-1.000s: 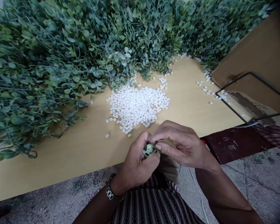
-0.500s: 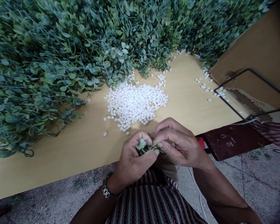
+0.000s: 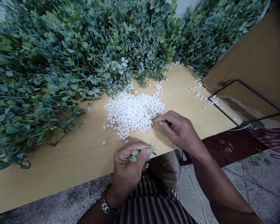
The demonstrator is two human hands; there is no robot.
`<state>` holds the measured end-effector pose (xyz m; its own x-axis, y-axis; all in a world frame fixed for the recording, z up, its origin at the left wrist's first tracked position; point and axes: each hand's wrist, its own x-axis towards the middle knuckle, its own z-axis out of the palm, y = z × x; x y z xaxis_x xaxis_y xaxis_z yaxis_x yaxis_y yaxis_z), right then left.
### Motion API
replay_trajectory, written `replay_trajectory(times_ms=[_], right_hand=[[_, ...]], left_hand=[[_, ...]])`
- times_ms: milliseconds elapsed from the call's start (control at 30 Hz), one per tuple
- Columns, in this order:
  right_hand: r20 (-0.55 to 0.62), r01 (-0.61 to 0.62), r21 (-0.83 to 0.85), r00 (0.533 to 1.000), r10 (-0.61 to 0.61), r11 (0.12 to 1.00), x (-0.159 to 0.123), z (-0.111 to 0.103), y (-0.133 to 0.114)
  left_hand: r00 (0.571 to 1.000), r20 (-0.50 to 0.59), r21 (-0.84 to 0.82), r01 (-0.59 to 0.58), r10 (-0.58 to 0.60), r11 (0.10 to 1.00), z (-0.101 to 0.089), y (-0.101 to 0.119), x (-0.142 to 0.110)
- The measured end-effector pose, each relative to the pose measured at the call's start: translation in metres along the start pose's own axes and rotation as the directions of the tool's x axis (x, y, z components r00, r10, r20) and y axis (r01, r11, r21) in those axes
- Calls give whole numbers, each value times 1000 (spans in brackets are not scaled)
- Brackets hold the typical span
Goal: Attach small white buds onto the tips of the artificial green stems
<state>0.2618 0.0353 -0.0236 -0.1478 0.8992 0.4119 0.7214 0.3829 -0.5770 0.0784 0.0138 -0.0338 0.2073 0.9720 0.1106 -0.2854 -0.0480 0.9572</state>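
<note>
"Pinching the sprig point(image 3: 133, 156) why?"

"My left fingers point(image 3: 136, 145) grip it by the table point(image 3: 84, 165) edge, probably leaving its tip free. My right fingers point(image 3: 169, 117) close together beside the white pieces point(image 3: 133, 110); holding anything? Can't tell."

No text, label, brand, number or sign can be read.
</note>
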Motion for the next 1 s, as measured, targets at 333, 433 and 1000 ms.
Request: replay_trajectory(times_ms=[333, 433, 1000], right_hand=[[82, -77, -140, 993, 89, 987, 2, 6, 3], [75, -65, -146, 994, 77, 987, -8, 1, 7], [247, 8, -112, 969, 20, 994, -9, -13, 12]], left_hand=[[998, -22, -16, 65, -65, 998, -7, -5, 1], [998, -4, 4, 62, -62, 998, -7, -4, 0], [1000, 18, 90, 17, -19, 996, -5, 0, 1]])
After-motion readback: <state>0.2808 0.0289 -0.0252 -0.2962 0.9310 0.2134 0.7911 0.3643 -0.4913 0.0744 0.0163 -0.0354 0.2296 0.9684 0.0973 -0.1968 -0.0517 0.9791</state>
